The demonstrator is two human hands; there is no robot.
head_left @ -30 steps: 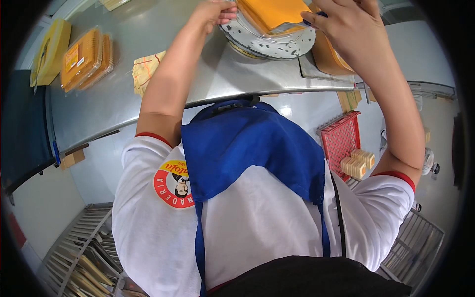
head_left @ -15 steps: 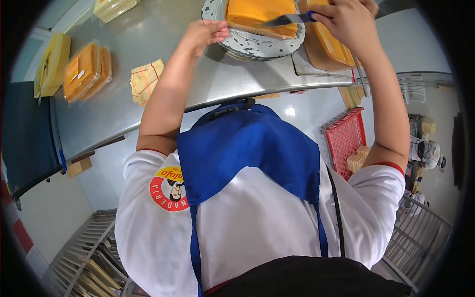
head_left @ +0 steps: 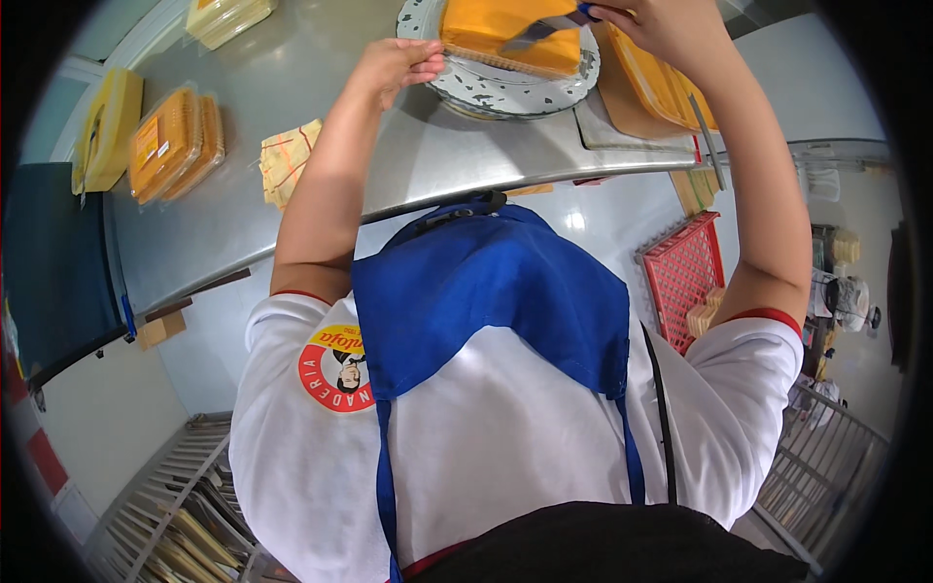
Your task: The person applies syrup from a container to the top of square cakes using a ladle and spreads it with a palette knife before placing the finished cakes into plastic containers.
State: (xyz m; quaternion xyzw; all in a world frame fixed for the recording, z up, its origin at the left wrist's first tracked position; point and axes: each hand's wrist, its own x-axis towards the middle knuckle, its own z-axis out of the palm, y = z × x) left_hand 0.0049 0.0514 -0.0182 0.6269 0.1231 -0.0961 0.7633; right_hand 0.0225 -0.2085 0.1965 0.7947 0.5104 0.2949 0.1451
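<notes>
A rectangular cake with smooth orange-yellow topping point(head_left: 496, 27) sits in a shallow clear plastic tray point(head_left: 505, 64). Under it is a round turntable point(head_left: 501, 97), white with dark chipped patches. My left hand point(head_left: 400, 70) has its fingers closed at the tray's near left corner. At the top edge, my right hand point(head_left: 653, 27) grips the blue handle of a spatula point(head_left: 533, 35); its flat metal blade lies against the topping. Part of the right hand and the cake's far side are cut off by the picture's edge.
Right of the turntable stands an orange-filled tub point(head_left: 651, 83) with a long metal utensil point(head_left: 708, 136) beside it. Packed orange cakes point(head_left: 170, 146), a yellow container point(head_left: 105, 131) and a folded checked cloth point(head_left: 288, 160) lie left on the steel table point(head_left: 233, 219). A red crate point(head_left: 680, 277) stands below, right.
My right hand has moved farther away and slightly left, carrying the spatula blade a little left over the topping. My left hand stays nearly in place at the tray corner.
</notes>
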